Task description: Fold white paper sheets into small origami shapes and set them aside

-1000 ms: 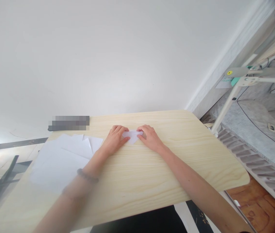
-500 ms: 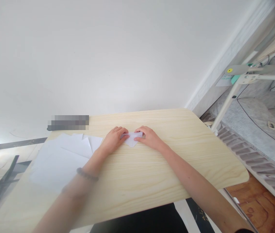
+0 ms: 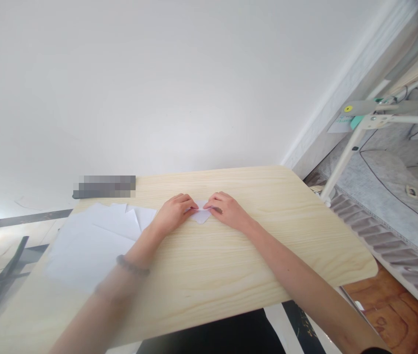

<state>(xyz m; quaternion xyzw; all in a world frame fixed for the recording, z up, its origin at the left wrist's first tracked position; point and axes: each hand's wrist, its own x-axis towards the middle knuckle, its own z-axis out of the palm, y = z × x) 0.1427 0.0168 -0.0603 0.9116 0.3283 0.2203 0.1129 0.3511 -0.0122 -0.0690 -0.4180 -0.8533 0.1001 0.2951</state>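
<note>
A small folded piece of white paper (image 3: 201,216) lies on the light wooden table, between my two hands. My left hand (image 3: 178,210) pinches its left side, thumb and fingers together. On the right side, my right hand (image 3: 227,210) pinches the paper in the same way. A crease or raised edge runs across the paper from one set of fingertips to the other. Its lower part comes to a blunt point toward me, and both side ends are partly hidden by my fingers.
Loose white paper sheets (image 3: 91,246) overlap on the left of the table (image 3: 209,275). A blurred dark object (image 3: 104,188) sits at the back left edge, near the white wall (image 3: 194,88). To the right stand a white metal frame (image 3: 345,157) and a grey padded surface (image 3: 397,182).
My fingertips have shifted slightly inward and toward me along the paper's upper edge. That edge now shows as a line lower on the paper, with some paper visible behind it.
</note>
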